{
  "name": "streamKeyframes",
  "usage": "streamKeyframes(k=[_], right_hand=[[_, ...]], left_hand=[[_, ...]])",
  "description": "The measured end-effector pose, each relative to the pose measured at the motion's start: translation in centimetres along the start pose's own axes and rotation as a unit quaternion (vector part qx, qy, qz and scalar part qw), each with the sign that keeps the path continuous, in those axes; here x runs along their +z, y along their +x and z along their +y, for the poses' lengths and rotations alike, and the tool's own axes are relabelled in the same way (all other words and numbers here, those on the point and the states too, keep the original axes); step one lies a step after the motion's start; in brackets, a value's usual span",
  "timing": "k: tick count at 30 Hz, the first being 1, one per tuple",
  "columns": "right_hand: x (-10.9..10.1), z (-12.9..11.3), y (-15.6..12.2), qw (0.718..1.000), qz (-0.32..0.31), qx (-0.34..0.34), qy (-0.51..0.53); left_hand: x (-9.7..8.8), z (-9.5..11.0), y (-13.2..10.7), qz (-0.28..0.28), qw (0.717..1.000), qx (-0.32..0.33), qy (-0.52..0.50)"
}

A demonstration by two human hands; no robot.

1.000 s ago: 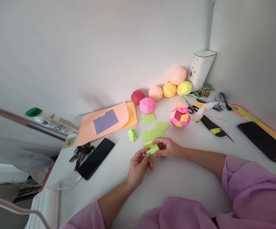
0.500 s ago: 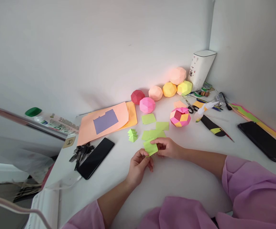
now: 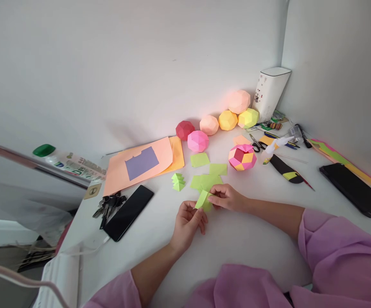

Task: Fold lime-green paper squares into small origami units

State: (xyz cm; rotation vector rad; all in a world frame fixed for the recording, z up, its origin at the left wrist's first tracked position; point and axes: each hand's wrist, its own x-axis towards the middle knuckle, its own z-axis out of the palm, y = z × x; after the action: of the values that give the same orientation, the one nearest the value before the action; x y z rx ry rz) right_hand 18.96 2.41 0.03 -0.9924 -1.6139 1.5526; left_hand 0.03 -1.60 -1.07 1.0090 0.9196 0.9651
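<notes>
A small green sheet of paper (image 3: 203, 200) is bent over between my two hands, just above the table. My left hand (image 3: 187, 220) pinches its lower left edge between thumb and fingers. On the other side, my right hand (image 3: 226, 197) grips its right edge. Several flat green paper pieces (image 3: 215, 170) lie just beyond my hands. To their left is a little stack of folded green paper pieces (image 3: 178, 182). A multicoloured paper ball (image 3: 242, 157) with an opening in it sits behind my right hand.
Several faceted paper balls (image 3: 198, 141) line the back wall. At right lie a glue bottle (image 3: 268, 152), scissors (image 3: 256, 143), a utility knife (image 3: 286, 170) and a black case (image 3: 355, 188). Leftward are a phone (image 3: 129, 213), keys (image 3: 110, 207) and orange paper sheets (image 3: 116, 171).
The green sheet was held nearly flat; now one part is bent up and over. My right fingers have shifted slightly, the thumb now on the paper's near side.
</notes>
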Motion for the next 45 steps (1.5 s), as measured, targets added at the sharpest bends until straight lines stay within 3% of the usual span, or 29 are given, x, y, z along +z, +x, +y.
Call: streamKeyframes(k=[6, 8, 11, 20, 24, 29, 33, 38, 41, 45], right_hand=[[-0.2, 0.3, 0.1, 0.999, -0.045, 0.0, -0.026], [-0.3, 0.3, 0.1, 0.998, -0.051, -0.018, -0.035], [-0.4, 0.2, 0.1, 0.997, -0.066, -0.026, -0.036], [-0.6, 0.5, 0.3, 0.995, -0.088, -0.012, -0.045], [-0.6, 0.8, 0.3, 0.996, -0.082, 0.008, -0.017], [-0.5, 0.7, 0.3, 0.997, -0.055, 0.034, 0.043], [-0.2, 0.5, 0.1, 0.998, -0.031, 0.035, 0.029], [0.3, 0.7, -0.1, 0.999, -0.008, 0.012, 0.049], [0.5, 0.7, -0.1, 0.999, -0.01, -0.025, 0.028], [0.7, 0.7, -0.1, 0.986, 0.011, -0.131, -0.101]], left_hand=[[-0.6, -0.6, -0.4, 0.014, 0.972, 0.191, 0.14], [-0.8, -0.6, -0.1, -0.014, 0.967, 0.193, 0.165], [-1.0, -0.7, 0.4, -0.045, 0.977, 0.165, 0.125], [-0.8, -0.6, 0.4, -0.034, 0.996, 0.078, 0.033], [-0.6, -0.3, 0.5, 0.004, 0.998, 0.064, 0.017], [-0.6, -0.1, 0.6, 0.006, 0.992, 0.099, 0.082], [-0.6, -0.4, 0.5, -0.01, 0.979, 0.139, 0.152], [-0.7, -0.6, 0.2, 0.019, 0.96, 0.174, 0.22], [-0.6, -0.3, 0.0, 0.034, 0.94, 0.218, 0.262], [-0.4, 0.2, -0.1, 0.048, 0.918, 0.254, 0.301]])
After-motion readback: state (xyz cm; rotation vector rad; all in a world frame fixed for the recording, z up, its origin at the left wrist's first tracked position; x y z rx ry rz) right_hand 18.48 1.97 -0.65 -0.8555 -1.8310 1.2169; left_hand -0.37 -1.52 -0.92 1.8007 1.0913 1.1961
